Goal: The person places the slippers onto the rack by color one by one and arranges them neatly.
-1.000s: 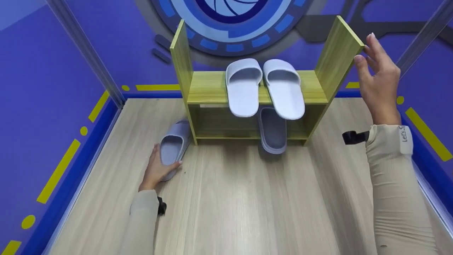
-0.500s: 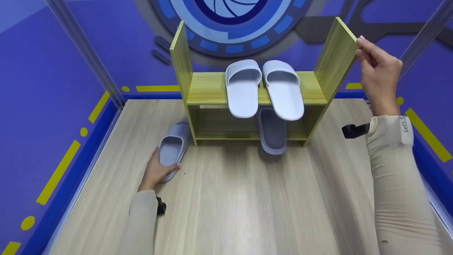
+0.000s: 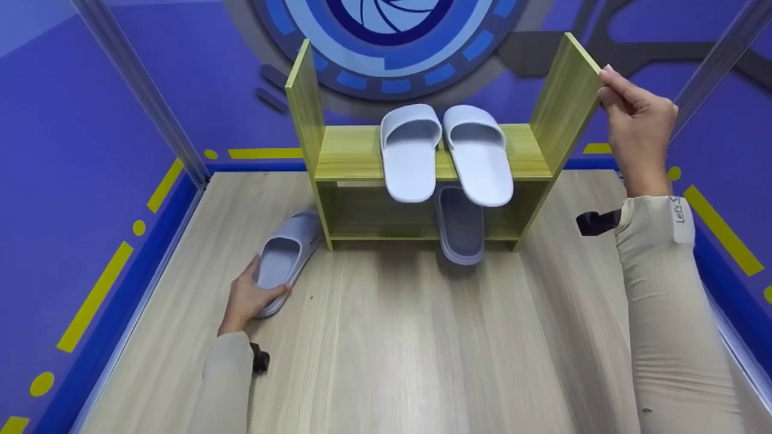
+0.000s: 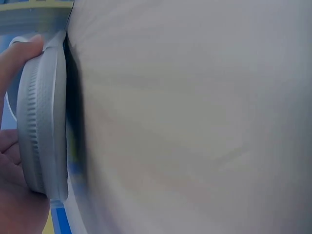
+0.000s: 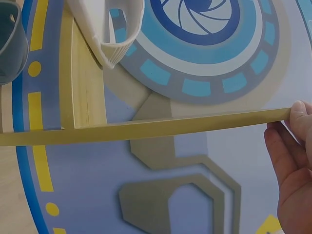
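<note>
My left hand (image 3: 252,298) grips a grey slide slipper (image 3: 280,262) by its heel end, left of a small yellow-green wooden shoe rack (image 3: 350,150). In the left wrist view the thumb lies along the edge of the grey slipper (image 4: 41,122), whose sole faces the floor. My right hand (image 3: 642,123) pinches the upper edge of the rack's right side panel (image 3: 567,102); the right wrist view shows thumb and fingers on either side of that panel (image 5: 195,127). Two white slide slippers (image 3: 411,160) (image 3: 480,160) sit side by side on the upper shelf.
Another grey slipper (image 3: 461,232) sits on the lower shelf, its heel jutting past the front. Pale wood-grain floor (image 3: 398,337) spreads before the rack. Blue printed walls (image 3: 90,150) stand at the back and both sides.
My right hand has closed from spread fingers onto the side panel's edge. My left hand has drawn the grey slipper slightly left and toward me, turning it a little.
</note>
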